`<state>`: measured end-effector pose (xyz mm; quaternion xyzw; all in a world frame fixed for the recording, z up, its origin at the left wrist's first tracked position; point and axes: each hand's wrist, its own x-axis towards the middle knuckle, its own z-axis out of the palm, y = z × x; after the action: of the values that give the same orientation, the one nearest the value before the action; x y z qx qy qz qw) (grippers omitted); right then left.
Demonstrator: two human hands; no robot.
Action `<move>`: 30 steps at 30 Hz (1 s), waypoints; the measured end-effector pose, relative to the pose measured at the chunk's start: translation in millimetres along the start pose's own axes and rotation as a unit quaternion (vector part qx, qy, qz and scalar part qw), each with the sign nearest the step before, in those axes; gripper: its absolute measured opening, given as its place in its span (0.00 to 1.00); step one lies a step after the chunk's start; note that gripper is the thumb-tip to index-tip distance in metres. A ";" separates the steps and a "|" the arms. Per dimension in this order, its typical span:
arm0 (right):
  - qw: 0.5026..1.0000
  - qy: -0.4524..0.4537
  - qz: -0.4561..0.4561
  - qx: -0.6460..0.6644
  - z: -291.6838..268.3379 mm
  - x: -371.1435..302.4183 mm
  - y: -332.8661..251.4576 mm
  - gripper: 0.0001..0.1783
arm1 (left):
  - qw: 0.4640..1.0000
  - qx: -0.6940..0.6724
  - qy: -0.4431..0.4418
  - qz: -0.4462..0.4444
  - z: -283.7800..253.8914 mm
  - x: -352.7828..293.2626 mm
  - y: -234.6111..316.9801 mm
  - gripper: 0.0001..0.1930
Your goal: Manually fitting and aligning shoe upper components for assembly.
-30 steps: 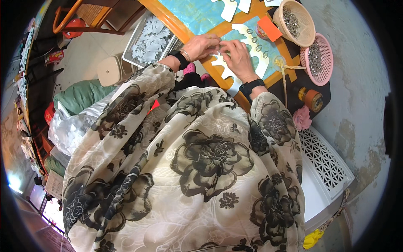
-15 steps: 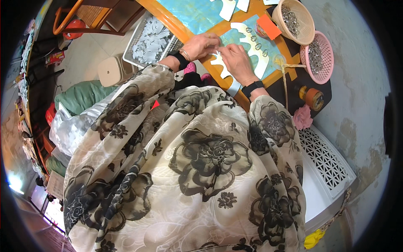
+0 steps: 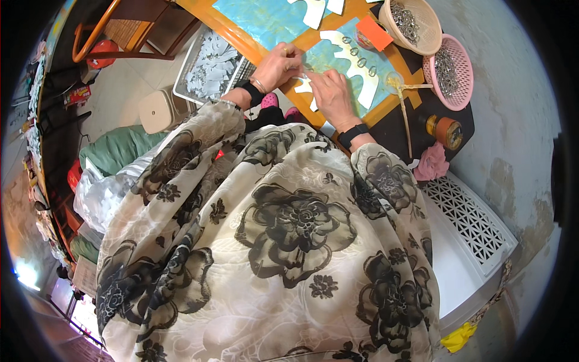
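My left hand (image 3: pixel 278 66) is closed in a pinch over the near edge of the table, its fingertips at a white scalloped piece (image 3: pixel 305 88). Close to it, my right hand (image 3: pixel 332 99) pinches the same piece, fingertips almost touching those of the left. The fingers hide most of that piece and whatever small part lies between them. Beyond the right hand lies a larger cream scalloped strip (image 3: pixel 365 90), with several oval metal rings (image 3: pixel 354 52) on it. Both rest on a blue sheet (image 3: pixel 319 57) edged with orange tape.
Beige (image 3: pixel 435 27) and pink baskets (image 3: pixel 464 93) hold metal rings at the right. Nearby are a glue-smeared stick (image 3: pixel 405 127), a jar with an orange band (image 3: pixel 449 133) and an orange card (image 3: pixel 374 33). A crate of grey-white pieces (image 3: pixel 211 63) and a beige stool (image 3: pixel 158 110) stand left.
The view has shifted slightly, so the table things sit a little further left. My hands stay together at the white piece, the right hand's fingers now bent closer over it.
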<state>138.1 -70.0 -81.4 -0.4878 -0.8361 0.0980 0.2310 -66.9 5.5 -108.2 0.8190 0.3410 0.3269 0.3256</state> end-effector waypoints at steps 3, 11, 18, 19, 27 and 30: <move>1.000 0.014 0.027 0.001 4.8 0.3 -4.8 0.12 | 0.996 0.090 -0.025 0.003 -1.7 -5.0 8.4 0.06; 0.999 -0.015 0.034 0.012 5.0 -4.2 -6.6 0.15 | 0.986 -0.022 -0.072 -0.146 -9.2 -9.4 8.2 0.08; 0.999 -0.019 0.040 -0.010 5.5 -7.9 -11.8 0.17 | 0.973 0.024 -0.119 -0.198 -9.6 5.6 17.1 0.13; 0.999 -0.028 0.036 -0.023 5.6 -6.8 -13.1 0.17 | 0.972 0.063 -0.119 -0.191 -5.9 5.5 15.7 0.13; 0.999 -0.017 0.035 -0.032 7.2 -10.6 -15.3 0.15 | 0.959 0.208 -0.146 -0.127 -1.9 16.1 29.9 0.12; 0.998 -0.037 0.040 -0.037 4.5 -8.7 -16.3 0.14 | 0.943 0.265 -0.176 -0.101 2.7 15.6 29.7 0.10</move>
<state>127.0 -85.5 -81.5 -0.5247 -0.8273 0.0941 0.1773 -46.0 0.2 -82.4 0.8813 0.4336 0.0405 0.1833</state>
